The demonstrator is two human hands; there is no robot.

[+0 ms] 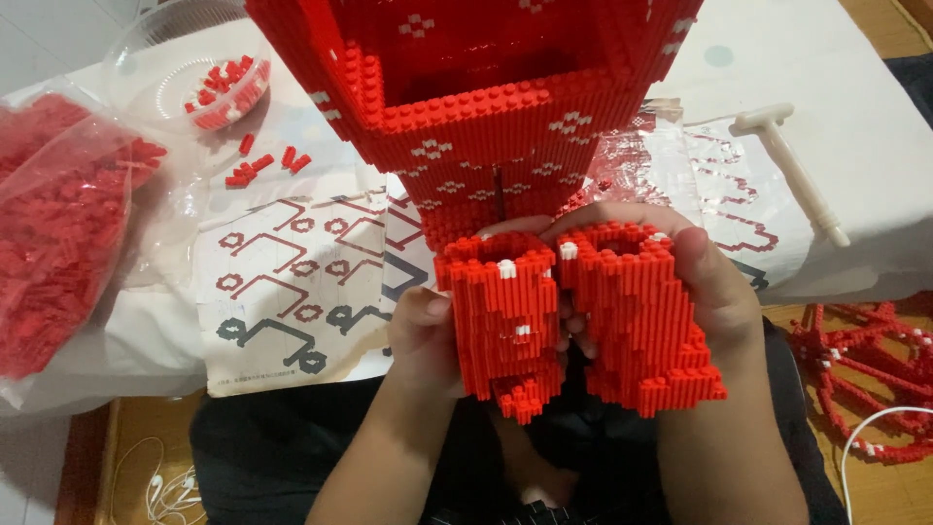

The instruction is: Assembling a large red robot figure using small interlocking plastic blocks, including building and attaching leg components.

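Two hollow red brick-built plastic leg sections (583,316) stood upright, side by side and touching; left hand (428,335) clamped the left one, right hand (714,287) the right.

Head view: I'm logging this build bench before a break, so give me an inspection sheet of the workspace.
Surface: white table, instruction sheet lying on it.
Job's things: two red brick sections, left section and right section, held side by side under the big red model.
Clutter: bag of red bricks, clear bowl of bricks, loose bricks, white tool, clear wrap.
Grippers: left hand grips the left section; right hand grips the right section.
Cables: white cable right, earphones left, both on the floor.
Surroundings: wooden floor, red lattice part.
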